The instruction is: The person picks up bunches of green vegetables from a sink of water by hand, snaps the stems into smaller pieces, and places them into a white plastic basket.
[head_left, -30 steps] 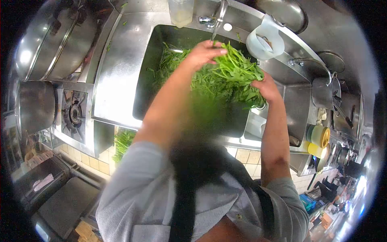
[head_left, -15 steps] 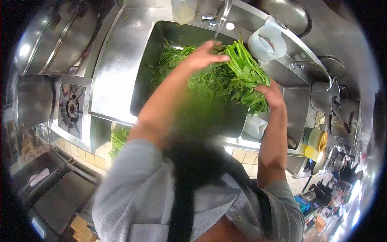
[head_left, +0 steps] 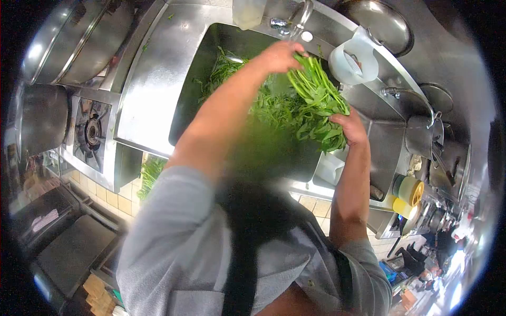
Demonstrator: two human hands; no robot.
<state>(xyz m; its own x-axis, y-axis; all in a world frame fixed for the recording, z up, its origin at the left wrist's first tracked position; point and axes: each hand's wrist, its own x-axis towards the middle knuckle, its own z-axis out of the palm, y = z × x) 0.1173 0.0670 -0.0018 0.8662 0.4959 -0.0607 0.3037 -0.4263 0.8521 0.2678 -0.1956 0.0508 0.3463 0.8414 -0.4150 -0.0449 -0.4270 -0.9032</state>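
A bunch of leafy greens (head_left: 317,87) with long pale-green stems is held over the sink (head_left: 182,113). My right hand (head_left: 350,127) grips its leafy lower end, thumb over the leaves. At the stem ends, my left hand (head_left: 284,57) has its fingers curled in against the stalks; some fingertips are hidden. More loose greens (head_left: 274,105) lie in the basin below, partly covered by my left forearm and a blurred patch. Just behind my left hand stands the faucet (head_left: 304,16).
A translucent white pitcher (head_left: 363,63) stands right of the bunch, with a clear container (head_left: 247,13) behind the sink. A white container (head_left: 331,166) sits by the sink's near right corner. Left are a steel drainboard (head_left: 153,89) and a burner (head_left: 93,131); more greens (head_left: 152,174) show below.
My left hand has gone from spread fingers beside the stems to curled fingers at their ends. The bunch and my right hand have shifted slightly left in view.
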